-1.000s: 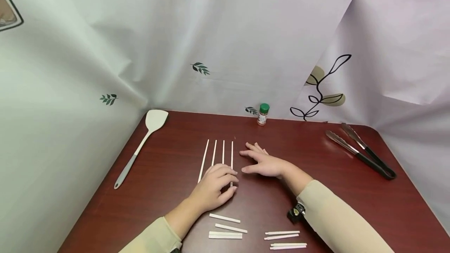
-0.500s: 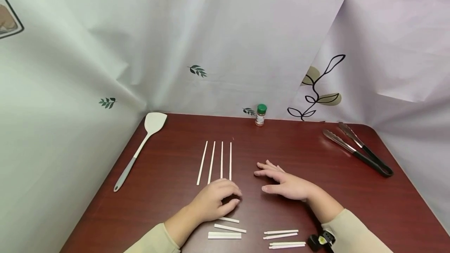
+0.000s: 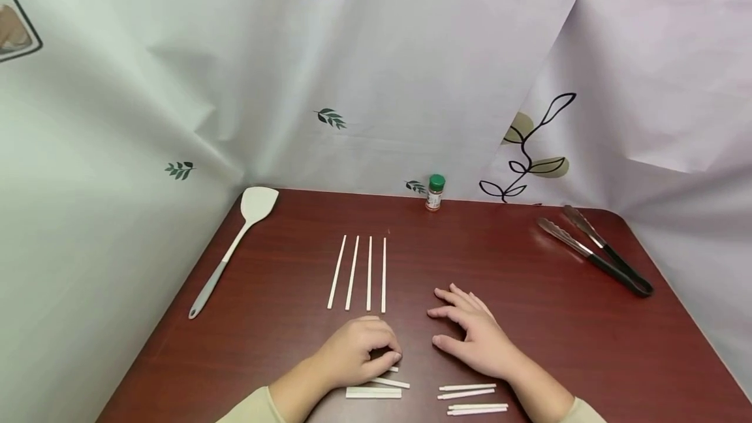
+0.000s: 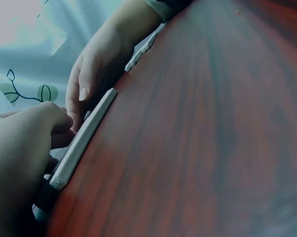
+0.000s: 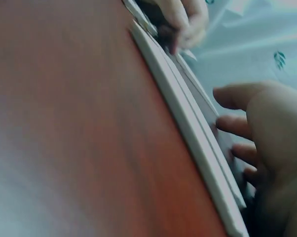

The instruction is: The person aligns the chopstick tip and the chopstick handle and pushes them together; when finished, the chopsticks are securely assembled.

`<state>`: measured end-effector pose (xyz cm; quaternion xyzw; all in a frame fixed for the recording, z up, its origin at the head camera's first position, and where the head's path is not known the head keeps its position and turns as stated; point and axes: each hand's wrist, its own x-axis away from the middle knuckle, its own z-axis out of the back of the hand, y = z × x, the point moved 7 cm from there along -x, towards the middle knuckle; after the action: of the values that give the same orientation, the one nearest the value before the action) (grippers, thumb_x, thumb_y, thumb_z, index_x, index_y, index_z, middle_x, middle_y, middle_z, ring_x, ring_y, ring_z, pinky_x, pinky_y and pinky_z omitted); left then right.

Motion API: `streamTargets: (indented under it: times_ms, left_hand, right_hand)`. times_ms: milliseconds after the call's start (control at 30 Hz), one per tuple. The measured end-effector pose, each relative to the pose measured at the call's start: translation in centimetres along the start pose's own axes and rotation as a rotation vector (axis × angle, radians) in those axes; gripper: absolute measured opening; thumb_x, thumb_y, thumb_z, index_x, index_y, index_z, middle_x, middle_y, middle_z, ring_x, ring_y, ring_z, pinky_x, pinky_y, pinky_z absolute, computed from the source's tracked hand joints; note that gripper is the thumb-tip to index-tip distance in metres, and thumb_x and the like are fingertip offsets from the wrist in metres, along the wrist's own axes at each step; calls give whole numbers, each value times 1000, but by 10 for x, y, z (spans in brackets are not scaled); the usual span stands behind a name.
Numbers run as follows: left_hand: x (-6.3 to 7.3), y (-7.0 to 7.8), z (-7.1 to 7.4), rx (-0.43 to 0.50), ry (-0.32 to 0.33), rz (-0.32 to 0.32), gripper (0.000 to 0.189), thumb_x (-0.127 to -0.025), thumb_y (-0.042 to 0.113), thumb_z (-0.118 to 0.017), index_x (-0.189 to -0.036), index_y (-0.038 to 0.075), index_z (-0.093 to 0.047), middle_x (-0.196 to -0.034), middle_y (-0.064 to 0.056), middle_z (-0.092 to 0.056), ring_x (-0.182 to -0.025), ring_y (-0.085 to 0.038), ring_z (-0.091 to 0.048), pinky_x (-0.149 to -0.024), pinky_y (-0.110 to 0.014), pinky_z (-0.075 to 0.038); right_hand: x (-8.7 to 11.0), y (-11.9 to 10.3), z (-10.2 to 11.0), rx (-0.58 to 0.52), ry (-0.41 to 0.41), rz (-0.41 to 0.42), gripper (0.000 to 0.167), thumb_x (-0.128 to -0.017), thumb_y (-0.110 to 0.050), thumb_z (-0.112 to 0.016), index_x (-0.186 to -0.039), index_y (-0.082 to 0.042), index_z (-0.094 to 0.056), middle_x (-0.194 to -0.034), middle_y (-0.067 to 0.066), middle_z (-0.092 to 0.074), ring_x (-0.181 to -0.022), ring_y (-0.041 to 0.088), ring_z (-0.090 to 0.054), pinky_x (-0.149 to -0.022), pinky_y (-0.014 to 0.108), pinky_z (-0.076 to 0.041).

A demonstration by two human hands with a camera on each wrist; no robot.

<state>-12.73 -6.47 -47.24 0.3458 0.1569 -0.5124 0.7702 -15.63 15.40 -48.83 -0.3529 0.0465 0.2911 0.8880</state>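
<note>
"Head view first, and what a shift! The left hand [image 3: 361, 354] had slid back off the four long white rods [image 3: 369, 273]; half a second earlier it hid some of their near ends, and now every one showed full length, side by side on the dark red table [image 3: 517, 253]."

"And it sat over the plain short rods [image 3: 373, 394], fingers curled, thumb almost meeting the index finger, one rod poking out beneath. Was it gripping that rod? Couldn't tell!"

"The right hand [image 3: 470, 328] had drawn nearer the person too, fingers spread, pointing away, holding nothing, just beyond the stepped-end short rods [image 3: 467, 387]."

"Elsewhere, no change: turner [image 3: 225, 260] at far left, green-lidded spice jar [image 3: 435, 193] at the back, tongs [image 3: 613, 273] on the right, all where they'd been."

"Over to the left wrist: bent fingers right alongside the plain short rods, the right hand beyond with its thumb lowered. Contact was hidden there."

"And the right wrist: fingers apart, loosely bent, the stepped-end rods running beside them; the left hand up top, fingertips bunched by its own rods, partly cut off. The grip question stayed unsettled!"
</note>
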Motion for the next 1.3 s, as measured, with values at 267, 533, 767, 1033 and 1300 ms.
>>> streamTargets:
  times_ms: [267,533,767,1033,1300]
  left_hand:
    - [2,-1,-3,48,-36,0,6,-90,23,-84,-94,21,-80,-101,15,-72,-96,1,-64,-89,-14,-49]
    - [2,0,-4,56,-88,-41,21,-80,36,-94,-93,24,-83,-104,18,-74,-92,4,-59,-87,-13,-45]
    - [2,-1,-4,34,-100,-49,17,-82,38,-93,-90,27,-83,-103,20,-73,-91,5,-58,-87,-13,-45]
    - [2,-2,-5,63,-95,-14,7,-85,30,-90,-88,29,-84,-104,22,-74,-90,8,-58,-87,-13,-45]
    - [1,-4,-6,82,-101,33,7,-84,26,-90,-86,28,-84,-101,23,-76,-86,9,-56,-82,-10,-44]
  right_hand:
    - [19,-21,-5,0,93,115,38,-86,-29,-89,-122,-29,-78,-139,-3,-68,-140,39,-53,-124,38,-19]
    - [42,-44,-8,-19,9,388,34,-90,-34,-88,-122,-29,-77,-140,-1,-66,-138,37,-53,-125,28,-15]
    - [43,-45,-6,-41,-41,381,34,-87,-32,-90,-118,-31,-76,-140,-4,-65,-140,35,-52,-125,26,-16]
    - [45,-42,-1,-11,-60,335,26,-86,-30,-92,-106,-37,-78,-137,-11,-66,-138,30,-56,-120,23,-28]
    - [44,-39,-2,-25,-16,345,31,-81,-22,-95,-100,-40,-80,-132,-11,-68,-136,30,-57,-120,23,-26]
